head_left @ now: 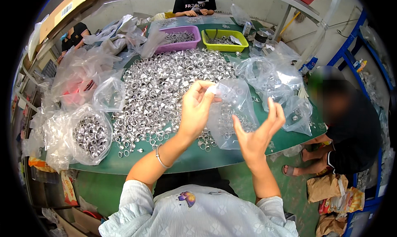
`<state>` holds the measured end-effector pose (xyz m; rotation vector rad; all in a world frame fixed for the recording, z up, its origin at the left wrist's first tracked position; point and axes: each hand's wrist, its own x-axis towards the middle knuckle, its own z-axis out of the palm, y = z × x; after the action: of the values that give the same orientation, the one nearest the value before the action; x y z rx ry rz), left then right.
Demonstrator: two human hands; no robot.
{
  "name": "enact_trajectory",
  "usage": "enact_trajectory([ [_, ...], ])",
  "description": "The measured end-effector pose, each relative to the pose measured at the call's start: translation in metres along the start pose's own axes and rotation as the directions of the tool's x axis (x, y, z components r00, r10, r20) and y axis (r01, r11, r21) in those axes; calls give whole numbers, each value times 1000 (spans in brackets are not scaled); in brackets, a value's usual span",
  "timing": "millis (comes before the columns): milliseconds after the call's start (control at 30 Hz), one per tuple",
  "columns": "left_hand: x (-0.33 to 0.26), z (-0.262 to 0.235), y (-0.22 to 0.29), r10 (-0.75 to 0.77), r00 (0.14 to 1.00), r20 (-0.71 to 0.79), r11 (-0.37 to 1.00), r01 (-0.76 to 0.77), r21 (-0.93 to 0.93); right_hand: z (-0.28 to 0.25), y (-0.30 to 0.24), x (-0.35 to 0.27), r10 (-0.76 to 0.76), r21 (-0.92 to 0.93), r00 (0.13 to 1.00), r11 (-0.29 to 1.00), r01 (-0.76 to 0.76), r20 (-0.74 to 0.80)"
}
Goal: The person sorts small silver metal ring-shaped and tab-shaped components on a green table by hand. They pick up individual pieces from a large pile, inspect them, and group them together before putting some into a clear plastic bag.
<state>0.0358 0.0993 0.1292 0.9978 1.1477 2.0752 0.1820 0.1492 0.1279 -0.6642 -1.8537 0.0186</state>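
Spread and empty, my right grip (255, 142) overlaps the clear bag (226, 141); whether it touches, I cannot tell. The bag's long axis runs away from me, rightward of my left grip (195, 113), which pinches its far end. Beyond lie metal rings (169, 80).

Two tabletop tubs (182, 47); the wearer's two hands (196, 108); three other people (357, 121).

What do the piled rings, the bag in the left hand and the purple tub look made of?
Rings: metal, likely polished, judging by bright silvery glints; which metal, I can't tell.
Bag: thin, clear plastic film, since it creases and pieces show through.
Purple tub: probably moulded plastic, smooth, given its even colour.
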Motion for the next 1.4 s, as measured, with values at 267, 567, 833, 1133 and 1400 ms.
enact_trajectory([
  [267,-10,-23,-12,-101,992,-76,992,106,63,8,66,-6,519,349,526,403,-846,674],
  [567,6,-74,-5,-561,685,465,584,726,-364,23,71,8,166,300,322,-853,-428,932],
  [833,11,-35,-16,-499,818,287,207,434,-877,24,70,23,-63,31,341,-964,-264,938],
  [1133,4,-42,-12,-366,834,412,927,364,87,23,67,26,90,215,214,-693,-688,973],
  [1400,14,-27,-13,-435,770,467,373,626,-685,5,83,13,-26,41,80,-675,-736,996],
])
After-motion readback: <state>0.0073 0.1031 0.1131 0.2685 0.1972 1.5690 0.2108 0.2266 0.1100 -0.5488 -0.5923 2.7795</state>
